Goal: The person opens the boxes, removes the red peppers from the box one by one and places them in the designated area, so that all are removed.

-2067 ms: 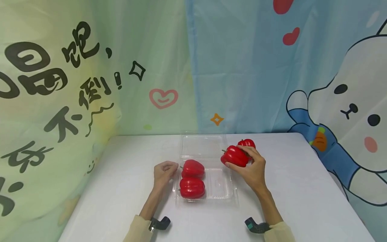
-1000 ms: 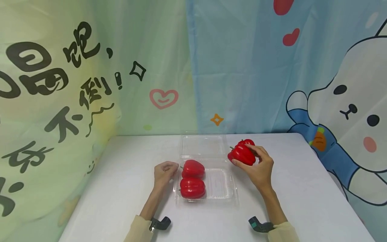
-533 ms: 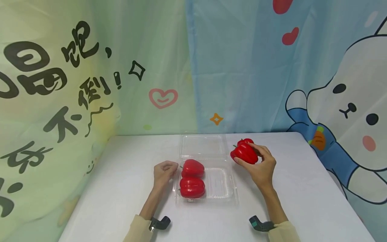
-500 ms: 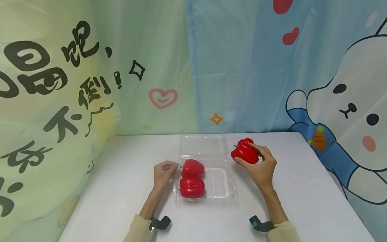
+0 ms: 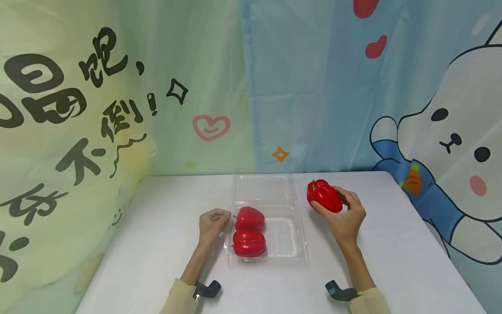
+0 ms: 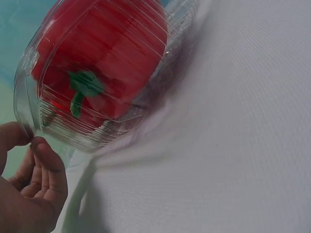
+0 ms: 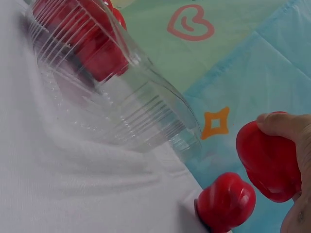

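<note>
At the right of the table my right hand grips a red bell pepper between thumb and fingers. In the right wrist view the gripped bell pepper is above the table, apart from a second bell pepper that rests on the cloth. The head view shows that second one partly hidden behind it. My left hand pinches the left rim of a clear plastic clamshell box, as the left wrist view shows. Two red bell peppers lie in the box's left half, one behind the other; a green stem shows through its wall.
The box's clear lid lies folded back toward the rear of the table. A white cloth covers the table. Behind it hangs a printed curtain. Each wrist carries a dark camera mount.
My right hand has moved rightward with its bell pepper, from the box's right edge to in front of the second bell pepper. My left hand and the box have stayed in place.
</note>
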Demonstrator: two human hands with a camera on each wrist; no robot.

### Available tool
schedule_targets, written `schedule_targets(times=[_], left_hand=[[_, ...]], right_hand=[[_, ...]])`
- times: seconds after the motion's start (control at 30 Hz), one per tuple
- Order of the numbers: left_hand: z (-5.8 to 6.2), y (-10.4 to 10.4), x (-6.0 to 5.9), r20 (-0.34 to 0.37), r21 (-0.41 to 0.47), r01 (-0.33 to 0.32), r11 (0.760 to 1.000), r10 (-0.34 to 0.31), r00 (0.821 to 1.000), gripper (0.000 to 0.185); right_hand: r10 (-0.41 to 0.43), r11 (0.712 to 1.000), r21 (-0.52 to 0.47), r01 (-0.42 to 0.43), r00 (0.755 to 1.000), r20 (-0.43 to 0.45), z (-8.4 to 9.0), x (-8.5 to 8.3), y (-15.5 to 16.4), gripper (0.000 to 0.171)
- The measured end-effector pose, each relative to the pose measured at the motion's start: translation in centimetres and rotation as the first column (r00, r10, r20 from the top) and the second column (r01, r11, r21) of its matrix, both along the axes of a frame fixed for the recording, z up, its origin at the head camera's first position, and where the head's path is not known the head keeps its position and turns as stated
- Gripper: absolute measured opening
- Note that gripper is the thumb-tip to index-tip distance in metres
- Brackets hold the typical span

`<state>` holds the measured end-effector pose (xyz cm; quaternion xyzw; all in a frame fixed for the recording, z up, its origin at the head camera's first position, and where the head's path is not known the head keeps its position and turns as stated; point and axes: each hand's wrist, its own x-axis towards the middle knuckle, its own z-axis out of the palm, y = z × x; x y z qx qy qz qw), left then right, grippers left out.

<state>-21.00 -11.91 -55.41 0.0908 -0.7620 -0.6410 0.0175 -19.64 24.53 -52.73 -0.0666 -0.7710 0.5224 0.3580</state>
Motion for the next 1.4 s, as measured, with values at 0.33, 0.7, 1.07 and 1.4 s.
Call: schedule_targets(times=[0.33,0.7,1.07,1.4], left_hand=[[-0.2,0.0,-0.1,-0.004,-0.010,-0.005,1.000,0.005,1.000,0.018],[-0.3,0.0,-0.2,-0.009,0.007,-0.009,1.000,0.009,1.000,0.019],[-0.4,-0.1,-0.2,-0.005,0.002,-0.016,1.000,0.016,1.000,0.017],[-0.3,0.1,0.0,-0.014,-0.015,-0.014,1.000,0.014,1.000,0.018]], right_hand=[[-0.023,1.000,0.000,0.023,1.000,-0.015,-0.3,-0.2,0.4,0.068],[-0.035,0.999,-0.004,0.035,0.999,-0.015,0.2,-0.1,0.6,0.067],[-0.073,0.997,0.007,0.074,0.997,-0.011,-0.4,-0.2,1.0,0.064],[-0.096,0.995,0.017,0.097,0.995,-0.017,-1.1,-0.5,1.5,0.065]])
